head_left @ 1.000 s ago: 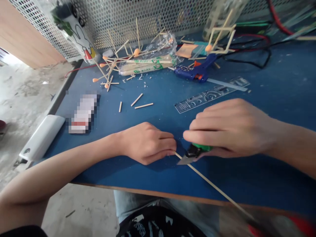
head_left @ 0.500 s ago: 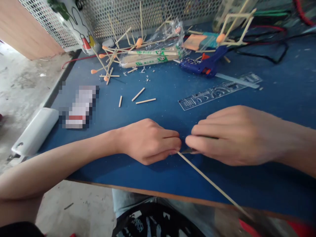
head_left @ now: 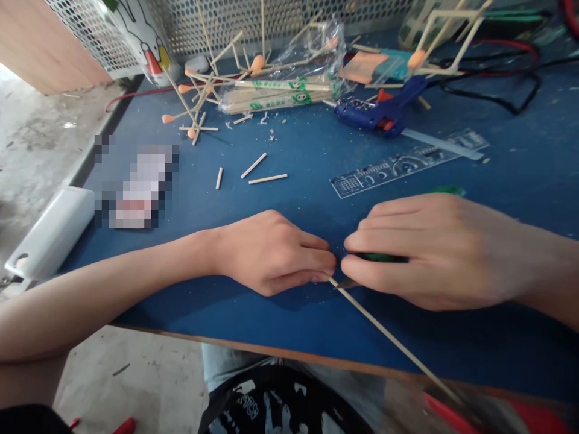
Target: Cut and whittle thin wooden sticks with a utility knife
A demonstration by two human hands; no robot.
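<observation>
Left fingers [head_left: 319, 260] hold a thin wooden stick [head_left: 385, 332].

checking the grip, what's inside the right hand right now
The right hand holds a cutter; some green handle shows, and the blade sits at the thin stick. The grip covers the rest of the handle.

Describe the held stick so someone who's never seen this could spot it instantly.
On the blue table, look near the front edge for the left hand. A thin, pale stick slants from its fingertips down to the right, past that edge. Unlike the three short pieces lying farther back, it is long and held.
</observation>
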